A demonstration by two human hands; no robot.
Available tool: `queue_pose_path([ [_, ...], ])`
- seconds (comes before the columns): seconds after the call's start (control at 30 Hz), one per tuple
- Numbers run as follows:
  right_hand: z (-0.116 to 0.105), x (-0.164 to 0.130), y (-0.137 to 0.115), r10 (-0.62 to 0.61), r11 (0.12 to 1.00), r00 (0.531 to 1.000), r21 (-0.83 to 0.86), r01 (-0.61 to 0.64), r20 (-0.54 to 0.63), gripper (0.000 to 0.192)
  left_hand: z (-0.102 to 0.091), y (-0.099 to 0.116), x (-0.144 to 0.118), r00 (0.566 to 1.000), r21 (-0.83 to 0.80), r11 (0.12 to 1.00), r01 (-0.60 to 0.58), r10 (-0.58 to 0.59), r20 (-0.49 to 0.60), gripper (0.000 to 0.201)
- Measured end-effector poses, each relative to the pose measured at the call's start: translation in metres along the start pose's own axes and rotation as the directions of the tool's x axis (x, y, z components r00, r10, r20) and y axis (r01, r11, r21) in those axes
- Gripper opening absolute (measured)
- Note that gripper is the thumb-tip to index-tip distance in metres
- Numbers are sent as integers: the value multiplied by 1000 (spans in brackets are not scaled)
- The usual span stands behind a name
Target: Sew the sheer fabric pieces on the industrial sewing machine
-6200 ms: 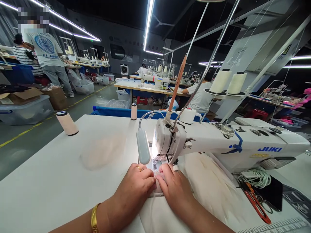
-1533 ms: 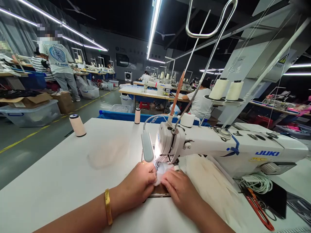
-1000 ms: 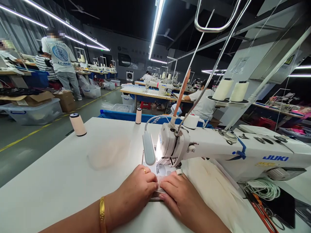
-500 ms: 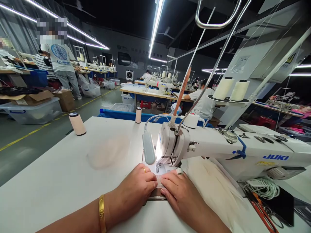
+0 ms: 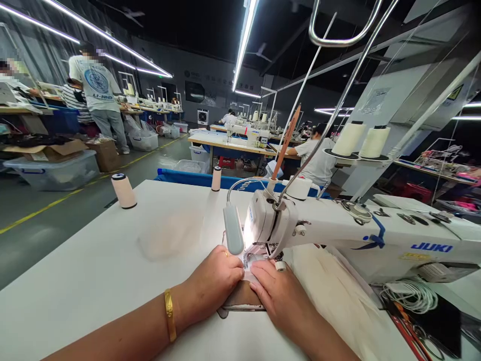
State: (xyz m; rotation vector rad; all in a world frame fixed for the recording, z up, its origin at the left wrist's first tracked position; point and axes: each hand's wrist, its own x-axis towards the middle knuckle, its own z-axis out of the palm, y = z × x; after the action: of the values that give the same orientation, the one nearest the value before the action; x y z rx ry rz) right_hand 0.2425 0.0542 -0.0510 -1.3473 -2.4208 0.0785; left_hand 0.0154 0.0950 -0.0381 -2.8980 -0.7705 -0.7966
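At the front of a white sewing machine, a small piece of sheer pale fabric lies just before the presser foot. My left hand, with a gold bracelet and ring, is closed, thumb and fingers pinching the fabric's left side. On its right side rests my right hand, fingers stretched forward and lying flat, thumb apart. Between the hands, a brown plate shows in the machine bed. A grey lamp shines on the needle area, partly hidden behind the lamp and machine head.
Two peach thread cones stand at the table's far side. Sheer pale cloth is heaped right of my right hand. Scissors and a coiled white cable lie at the right. Co-workers are in the background.
Both hands have moved slightly forward, closer to the presser foot, with the fabric between them. More of the brown plate now shows. The whole view has shifted slightly.
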Motion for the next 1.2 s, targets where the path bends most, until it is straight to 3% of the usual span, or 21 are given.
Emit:
queue_pose_path([
  [0.37,2,2,3,58,996,998,-62,-60,-23,22,-7,3,6,992,4,993,116,-116,48,28],
  [0.5,1,2,3,10,1000,998,-9,-11,-64,23,-15,4,8,956,48,965,257,-261,131,4],
  [0.67,-4,-4,-2,-131,988,977,57,143,-166,31,-26,12,9,932,165,942,292,-319,174,19],
  [0.8,-10,-8,-9,-249,952,949,131,277,-194,39,-38,25,6,918,30,958,285,-282,279,29],
  [0.9,-13,-8,-12,-237,952,965,171,253,-110,31,-45,27,3,881,-93,932,349,-292,373,20],
  [1.0,-14,-8,-10,-228,965,970,114,236,-82,26,-43,23,0,856,-92,922,377,-309,414,19],
  [1.07,-14,-10,-8,-236,965,966,93,246,-105,28,-37,20,-1,879,-64,945,321,-271,393,22],
  [1.2,-10,-13,-6,-240,960,962,113,255,-130,27,-23,21,-6,960,-94,982,163,-136,244,25],
])
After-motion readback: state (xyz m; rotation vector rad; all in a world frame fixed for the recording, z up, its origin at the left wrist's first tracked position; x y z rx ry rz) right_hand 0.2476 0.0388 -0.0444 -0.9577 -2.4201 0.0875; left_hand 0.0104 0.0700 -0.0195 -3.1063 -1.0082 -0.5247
